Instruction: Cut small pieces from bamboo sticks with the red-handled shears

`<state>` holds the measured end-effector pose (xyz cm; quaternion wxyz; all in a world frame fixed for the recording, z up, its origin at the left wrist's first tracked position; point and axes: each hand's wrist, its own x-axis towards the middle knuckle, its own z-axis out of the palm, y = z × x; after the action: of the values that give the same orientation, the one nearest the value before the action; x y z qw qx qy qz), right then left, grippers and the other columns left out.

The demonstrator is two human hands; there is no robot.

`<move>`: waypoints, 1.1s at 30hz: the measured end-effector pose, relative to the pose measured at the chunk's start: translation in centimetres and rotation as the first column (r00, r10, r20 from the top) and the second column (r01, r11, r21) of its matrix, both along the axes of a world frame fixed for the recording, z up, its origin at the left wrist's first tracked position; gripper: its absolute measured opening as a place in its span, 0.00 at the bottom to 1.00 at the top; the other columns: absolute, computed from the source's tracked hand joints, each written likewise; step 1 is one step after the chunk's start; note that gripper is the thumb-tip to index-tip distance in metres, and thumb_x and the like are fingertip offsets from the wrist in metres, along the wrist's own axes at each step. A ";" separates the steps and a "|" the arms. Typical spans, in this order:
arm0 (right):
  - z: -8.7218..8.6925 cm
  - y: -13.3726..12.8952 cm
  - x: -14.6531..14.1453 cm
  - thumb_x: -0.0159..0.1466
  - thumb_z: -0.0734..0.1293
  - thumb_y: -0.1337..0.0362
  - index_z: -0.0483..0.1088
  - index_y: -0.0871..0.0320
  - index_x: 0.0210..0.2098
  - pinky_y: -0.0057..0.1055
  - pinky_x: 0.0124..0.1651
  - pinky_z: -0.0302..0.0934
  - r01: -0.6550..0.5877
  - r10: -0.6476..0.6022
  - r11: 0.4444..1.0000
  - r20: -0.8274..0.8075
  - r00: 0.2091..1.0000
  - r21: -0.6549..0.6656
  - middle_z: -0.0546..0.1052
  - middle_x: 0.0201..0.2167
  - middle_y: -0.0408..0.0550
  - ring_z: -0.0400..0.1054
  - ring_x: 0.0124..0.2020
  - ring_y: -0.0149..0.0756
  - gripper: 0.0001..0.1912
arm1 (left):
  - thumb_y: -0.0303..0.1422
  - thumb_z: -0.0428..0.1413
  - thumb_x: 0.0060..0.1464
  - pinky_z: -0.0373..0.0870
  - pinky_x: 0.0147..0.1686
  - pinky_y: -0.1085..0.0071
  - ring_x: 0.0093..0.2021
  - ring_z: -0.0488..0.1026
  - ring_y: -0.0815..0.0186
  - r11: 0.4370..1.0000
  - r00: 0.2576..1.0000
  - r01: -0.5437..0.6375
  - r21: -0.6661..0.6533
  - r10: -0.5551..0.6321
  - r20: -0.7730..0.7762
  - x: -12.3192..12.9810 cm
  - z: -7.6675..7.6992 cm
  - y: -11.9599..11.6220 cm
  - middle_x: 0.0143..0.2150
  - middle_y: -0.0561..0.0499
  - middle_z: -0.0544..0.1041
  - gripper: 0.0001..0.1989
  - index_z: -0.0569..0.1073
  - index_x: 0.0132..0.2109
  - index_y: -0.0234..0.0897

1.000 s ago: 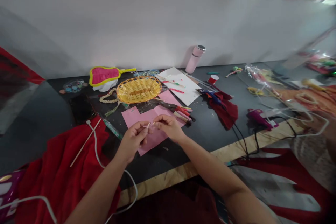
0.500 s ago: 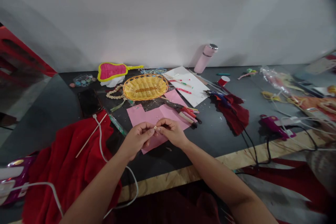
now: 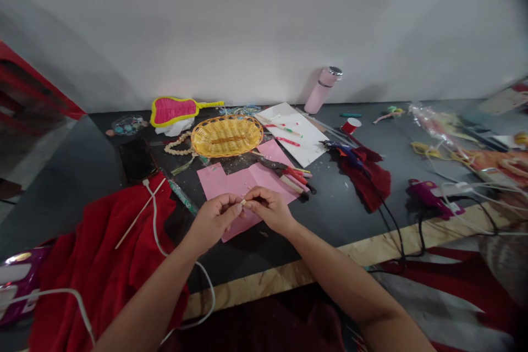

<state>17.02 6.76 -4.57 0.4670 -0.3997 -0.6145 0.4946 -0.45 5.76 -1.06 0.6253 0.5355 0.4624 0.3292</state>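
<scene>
- Where the fingertips meet in the head view, a small pale piece [image 3: 243, 202] is pinched above the pink paper [image 3: 212, 179]; its exact nature cannot be told.
- Left hand [image 3: 213, 220]: thumb and forefinger close on the piece, the other fingers curled beneath.
- Right hand [image 3: 274, 213]: thumb and forefinger also grip the piece, from the opposite side.
- Handling, as judged: so small a piece calls for light, opposed fingertip pressure, one hand steadying while the other makes fine adjustments. Too hard a squeeze could bend it or make it slip.
- Position, as judged: keeping both hands low over the paper gives a pale fragment a short fall, though pale scraps may be hard to pick out there.
- Surroundings: the yellow woven basket [image 3: 223, 154] lies beyond the hands on the tabletop [image 3: 330, 217], with the white sheet [image 3: 307, 155] beside it. The white cable [image 3: 155, 221] crosses the red cloth [image 3: 136, 258] near the left forearm, where a snag seems possible.
</scene>
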 end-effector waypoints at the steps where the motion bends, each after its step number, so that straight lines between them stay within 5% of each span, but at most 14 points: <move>1: 0.0 0.0 0.0 0.58 0.70 0.57 0.72 0.56 0.33 0.29 0.34 0.61 -0.001 0.001 1.000 0.012 1.000 0.000 0.74 0.28 0.44 0.66 0.30 0.32 0.09 | 0.39 0.55 0.53 0.55 0.19 0.77 0.19 0.59 0.75 1.000 1.000 0.000 -0.002 0.000 0.003 0.0 0.0 0.0 0.29 0.50 0.75 0.12 0.74 0.38 0.34; 7: 0.0 -0.1 0.2 0.60 0.68 0.58 0.72 0.54 0.42 0.29 0.35 0.63 0.000 -0.007 0.997 0.091 0.996 0.072 0.75 0.35 0.47 0.69 0.34 0.33 0.12 | 0.41 0.56 0.53 0.54 0.20 0.77 0.20 0.58 0.75 0.999 1.000 0.001 -0.033 0.000 0.020 0.0 0.1 0.1 0.30 0.50 0.75 0.14 0.73 0.38 0.33; 15: 0.3 0.2 0.2 0.63 0.66 0.61 0.75 0.53 0.40 0.31 0.38 0.64 -0.035 0.004 0.965 0.116 0.993 0.260 0.76 0.32 0.47 0.70 0.34 0.33 0.07 | 0.39 0.56 0.54 0.56 0.20 0.78 0.19 0.59 0.75 0.999 1.000 0.011 -0.032 -0.010 0.016 -0.1 -0.4 0.2 0.29 0.52 0.75 0.11 0.73 0.38 0.34; 33: 0.3 0.2 0.3 0.61 0.68 0.57 0.75 0.56 0.36 0.29 0.34 0.65 -0.019 0.007 0.985 0.070 0.998 0.169 0.76 0.30 0.47 0.70 0.31 0.33 0.09 | 0.41 0.55 0.54 0.59 0.20 0.77 0.20 0.64 0.73 0.998 0.992 -0.009 0.065 0.017 -0.125 0.0 -0.4 -0.2 0.30 0.51 0.77 0.14 0.71 0.39 0.34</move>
<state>17.31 6.97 -4.30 0.4746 -0.3713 -0.6727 0.4294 -0.43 5.51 -1.42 0.5753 0.5721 0.4932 0.3138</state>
